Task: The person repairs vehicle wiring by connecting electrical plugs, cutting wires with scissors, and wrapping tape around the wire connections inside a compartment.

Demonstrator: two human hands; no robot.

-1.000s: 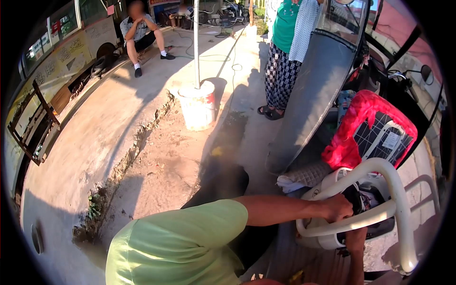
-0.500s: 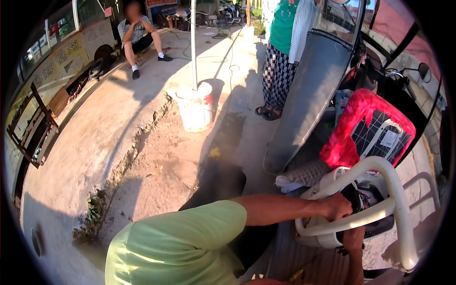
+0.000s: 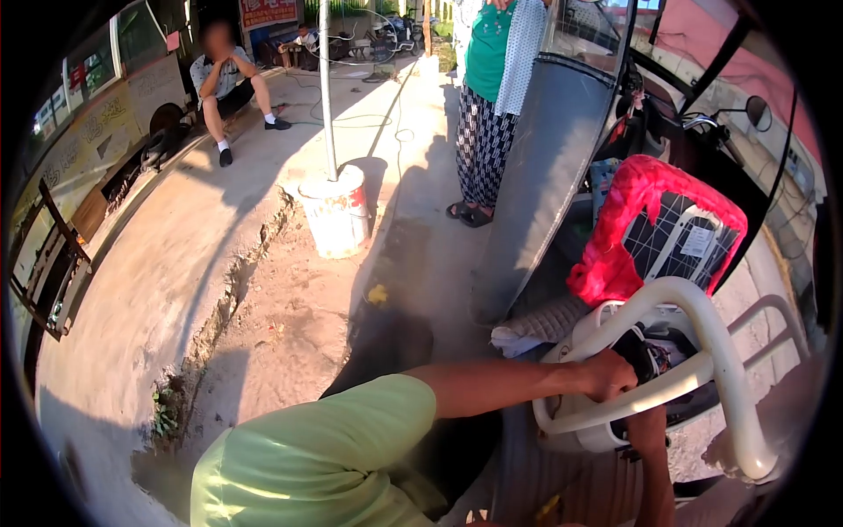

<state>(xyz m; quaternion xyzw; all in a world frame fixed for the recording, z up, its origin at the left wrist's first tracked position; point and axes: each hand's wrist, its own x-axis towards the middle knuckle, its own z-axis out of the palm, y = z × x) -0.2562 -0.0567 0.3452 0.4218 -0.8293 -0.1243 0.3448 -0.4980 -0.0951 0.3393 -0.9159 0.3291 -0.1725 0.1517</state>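
Note:
My left hand (image 3: 609, 376) is curled at the opening of the white seat compartment (image 3: 575, 338), between the white tubular rails. Its fingertips are hidden, so what it holds does not show. Beside it lie dark parts and wires (image 3: 652, 354) inside the compartment. Lower down, my right hand (image 3: 647, 428) reaches in beneath the white tubular rail (image 3: 637, 394), its fingers out of sight. The tilted-up seat (image 3: 680, 224), with red plush trim and a white label, stands beyond both hands.
A grey front shield (image 3: 549, 180) of the vehicle stands ahead, near a standing person (image 3: 492, 79). Another person (image 3: 230, 88) sits at the left. A pole rises from a white bucket (image 3: 335, 220) on the ground. A grey quilted pad (image 3: 543, 325) lies by the compartment.
The view has shifted slightly, so most things appear further left. Both hands stay at the compartment, with little visible change in their grip.

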